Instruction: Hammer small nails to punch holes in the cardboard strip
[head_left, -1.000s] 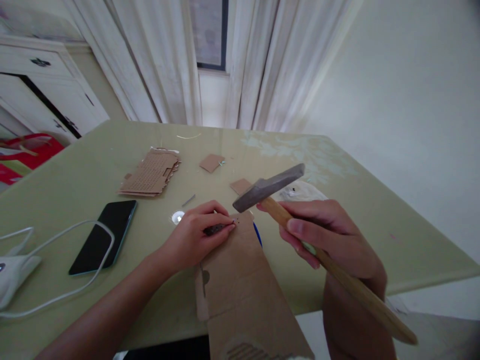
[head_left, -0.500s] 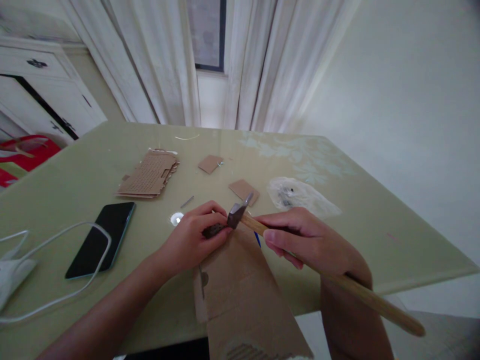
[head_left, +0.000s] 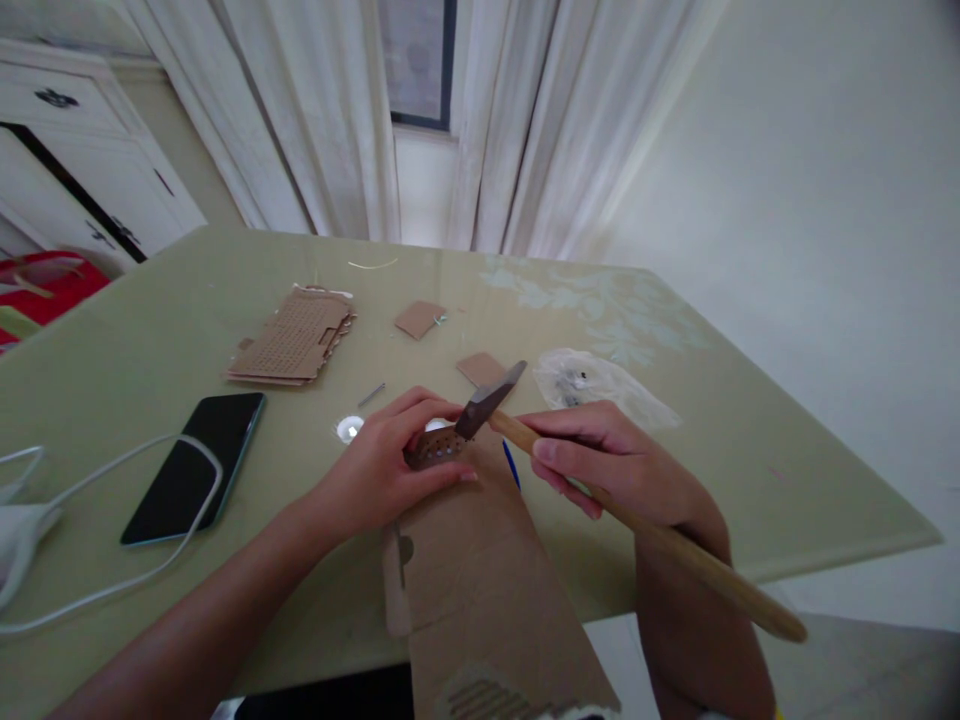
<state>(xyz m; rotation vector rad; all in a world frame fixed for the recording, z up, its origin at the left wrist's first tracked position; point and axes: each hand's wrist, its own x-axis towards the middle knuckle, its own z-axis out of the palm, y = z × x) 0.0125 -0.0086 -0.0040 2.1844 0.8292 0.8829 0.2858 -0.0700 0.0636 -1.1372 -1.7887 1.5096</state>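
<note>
My right hand (head_left: 600, 455) is wrapped round the wooden handle of a hammer (head_left: 675, 545). Its dark metal head is tilted, at or just over the right end of a small brown perforated piece (head_left: 435, 447); whether they touch I cannot tell. My left hand (head_left: 386, 455) pinches that piece between fingers and thumb, which hide part of it. Beneath lies a long cardboard sheet (head_left: 487, 570), torn at its near end, reaching past the table's front edge. A blue pen-like object (head_left: 511, 465) shows beside the sheet, under the hammer handle.
A stack of perforated cardboard (head_left: 292, 335), two small cardboard squares (head_left: 420, 320), a thin metal nail-like rod (head_left: 372, 394) and a clear plastic bag (head_left: 600, 385) lie on the table (head_left: 787, 490). To the left are a phone (head_left: 199, 465) and a white cable (head_left: 112, 600).
The hammer head has turned and its handle end has swung inward and up. My left fingers have spread a little, showing more of the perforated piece. The view has shifted slightly.
</note>
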